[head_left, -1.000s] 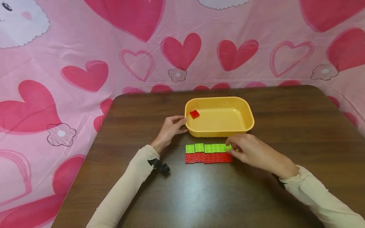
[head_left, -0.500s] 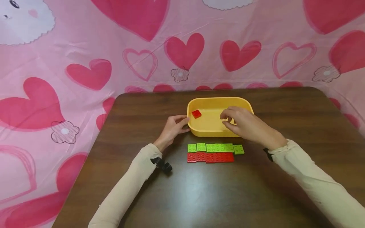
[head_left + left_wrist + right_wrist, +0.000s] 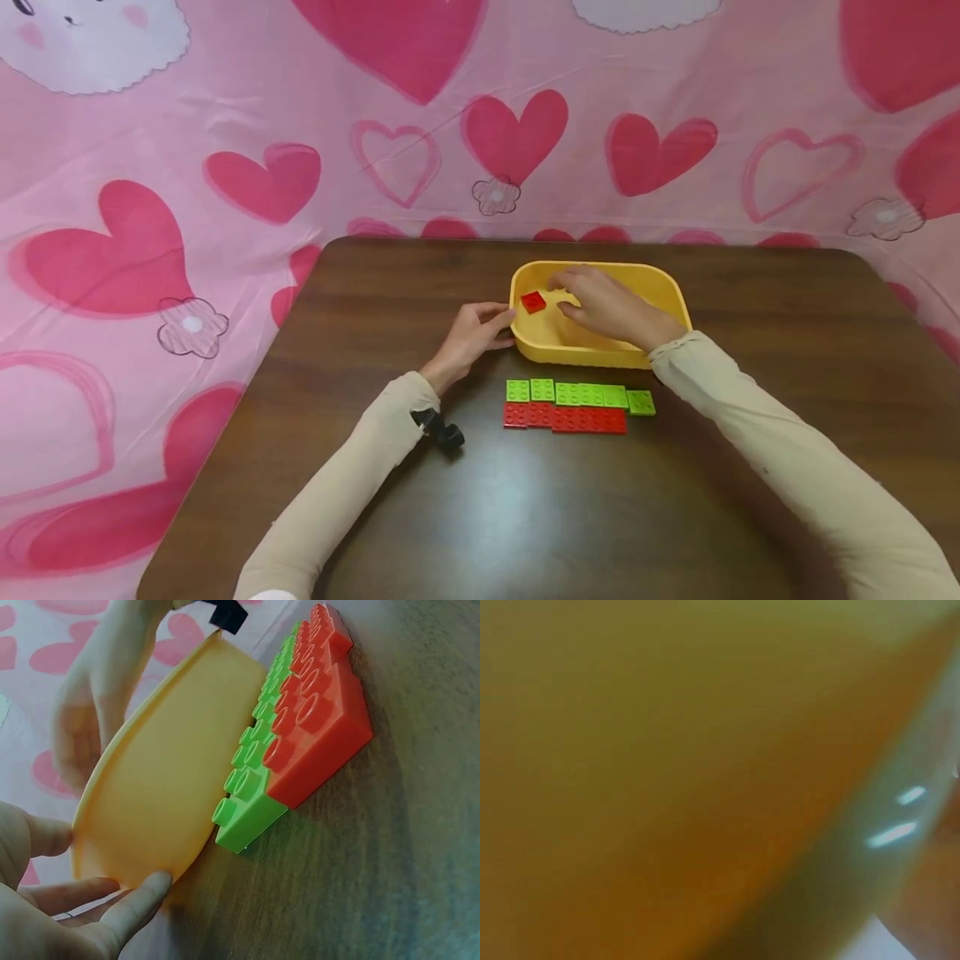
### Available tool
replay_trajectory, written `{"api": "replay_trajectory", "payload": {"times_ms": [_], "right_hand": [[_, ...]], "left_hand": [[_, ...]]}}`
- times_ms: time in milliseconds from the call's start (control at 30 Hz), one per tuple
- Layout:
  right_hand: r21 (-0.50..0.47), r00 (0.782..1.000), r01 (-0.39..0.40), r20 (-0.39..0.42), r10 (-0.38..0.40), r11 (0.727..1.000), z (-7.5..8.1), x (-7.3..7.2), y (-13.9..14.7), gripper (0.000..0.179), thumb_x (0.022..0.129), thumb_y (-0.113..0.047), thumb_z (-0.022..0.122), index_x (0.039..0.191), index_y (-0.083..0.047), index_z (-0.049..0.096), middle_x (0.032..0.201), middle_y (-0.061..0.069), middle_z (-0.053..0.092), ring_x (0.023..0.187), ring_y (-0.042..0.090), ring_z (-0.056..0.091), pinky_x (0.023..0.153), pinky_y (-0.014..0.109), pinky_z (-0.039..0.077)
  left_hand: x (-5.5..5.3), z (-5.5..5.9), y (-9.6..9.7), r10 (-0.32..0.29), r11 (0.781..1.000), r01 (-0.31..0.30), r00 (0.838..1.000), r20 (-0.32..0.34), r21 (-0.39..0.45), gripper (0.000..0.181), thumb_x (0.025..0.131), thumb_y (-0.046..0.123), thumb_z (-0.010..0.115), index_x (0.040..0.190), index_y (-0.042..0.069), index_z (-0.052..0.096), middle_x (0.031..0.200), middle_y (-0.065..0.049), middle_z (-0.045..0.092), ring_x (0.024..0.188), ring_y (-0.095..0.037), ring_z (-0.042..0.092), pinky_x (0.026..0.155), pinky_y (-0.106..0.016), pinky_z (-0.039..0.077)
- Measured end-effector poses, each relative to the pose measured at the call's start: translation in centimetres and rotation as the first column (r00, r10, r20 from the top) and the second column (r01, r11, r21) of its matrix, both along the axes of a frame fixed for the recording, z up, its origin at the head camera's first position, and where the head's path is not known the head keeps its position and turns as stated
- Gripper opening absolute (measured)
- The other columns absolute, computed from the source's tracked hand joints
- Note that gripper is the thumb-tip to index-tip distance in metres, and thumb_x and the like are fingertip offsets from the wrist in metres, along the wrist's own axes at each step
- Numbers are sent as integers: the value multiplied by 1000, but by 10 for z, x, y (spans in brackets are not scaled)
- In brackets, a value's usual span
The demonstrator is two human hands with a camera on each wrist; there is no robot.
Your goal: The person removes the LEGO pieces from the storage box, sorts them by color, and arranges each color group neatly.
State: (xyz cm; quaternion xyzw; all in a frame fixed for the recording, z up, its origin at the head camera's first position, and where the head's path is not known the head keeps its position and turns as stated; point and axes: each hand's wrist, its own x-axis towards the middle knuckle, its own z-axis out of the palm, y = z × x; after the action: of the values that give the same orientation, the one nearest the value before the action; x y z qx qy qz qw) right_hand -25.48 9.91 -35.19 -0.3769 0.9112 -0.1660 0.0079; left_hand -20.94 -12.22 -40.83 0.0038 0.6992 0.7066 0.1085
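Observation:
A yellow plastic tub (image 3: 577, 356) stands toward the back of the table, with one red building brick (image 3: 533, 302) lying inside at its left end. My left hand (image 3: 472, 337) holds that end, its thumb and fingers spread across the wall, as the left wrist view (image 3: 135, 900) also shows. Over the tub's interior reaches my right hand (image 3: 603, 304), fingers loosely bent toward the red brick and a small gap short of it. In front of the tub run a row of green bricks (image 3: 567, 394) and, touching it, a row of red bricks (image 3: 588, 420).
The last green brick (image 3: 641, 403) at the right sits slightly askew, with no red brick in front of it. A dark wooden table (image 3: 495, 517) carries everything. Behind it hangs a pink cloth (image 3: 420, 183) with hearts. Blurred yellow tub wall (image 3: 667, 750) fills most of the right wrist view.
My right hand has let go of the green brick at the row's right end and moved up and left into the tub. My left hand stays on the tub's left end.

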Motion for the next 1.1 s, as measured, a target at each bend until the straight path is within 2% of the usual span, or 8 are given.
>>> {"api": "replay_trajectory", "payload": {"times_ms": [100,267,433,533,667,800,967,1100], "right_hand": [[44,1000,3,17,-4,999,-4,-5,-11,39,88,-6,72,125,2,62,122,17,65,116,35,57,104,51,46],[121,997,-54,67,46,991,-9,-11,-22,39,89,-3,70,126,0,61,118,16,65,107,34,57,102,49,47],[186,982,-69,185,34,980,-18,-11,-23,49,95,-9,63,142,-3,50,140,16,53,124,37,45,113,53,34],[209,982,-44,187,4,977,-21,-10,-21,53,96,-10,61,146,-2,46,143,17,51,126,37,45,114,52,34],[210,991,-26,137,-4,977,-22,-9,-21,45,93,-9,64,136,-1,54,126,18,60,113,35,52,105,50,43],[166,992,-30,128,9,986,-25,-8,-24,30,91,-12,70,118,-3,62,104,12,61,96,30,54,90,43,50],[95,994,-60,99,50,994,-28,-9,-27,18,89,-12,74,101,-3,64,86,7,60,79,24,56,75,34,52],[84,995,-58,81,51,995,-29,-9,-25,13,88,-8,73,95,-2,64,79,5,58,72,22,54,67,31,50]], "left_hand": [[0,0,-1,-6,1000,6,1000,-2,-3,39,100,13,61,131,-10,57,131,-24,59,116,-33,63,86,-39,58],[0,3,0,-3,1000,3,1000,-10,-21,40,99,14,62,131,-9,58,128,-23,61,113,-32,65,84,-38,59],[1,3,0,-4,1000,4,1000,-3,-30,40,100,15,62,132,-9,57,129,-23,61,114,-33,65,84,-37,59],[1,2,0,-7,1000,7,1000,-3,-21,40,100,14,61,132,-11,56,129,-25,60,115,-35,64,85,-38,58],[3,2,1,3,1000,-3,1000,-6,-18,39,100,13,61,131,-11,57,128,-25,60,113,-34,65,85,-39,58],[3,2,1,9,999,-9,1000,-4,-34,39,100,14,62,131,-10,57,128,-24,61,110,-32,66,85,-39,58],[2,0,2,1,999,-1,1000,-11,-32,39,100,13,61,132,-10,57,127,-24,61,110,-33,66,86,-40,58],[3,0,3,0,1000,0,1000,-16,-20,39,100,13,61,131,-11,57,127,-25,61,111,-36,65,86,-40,58]]}}
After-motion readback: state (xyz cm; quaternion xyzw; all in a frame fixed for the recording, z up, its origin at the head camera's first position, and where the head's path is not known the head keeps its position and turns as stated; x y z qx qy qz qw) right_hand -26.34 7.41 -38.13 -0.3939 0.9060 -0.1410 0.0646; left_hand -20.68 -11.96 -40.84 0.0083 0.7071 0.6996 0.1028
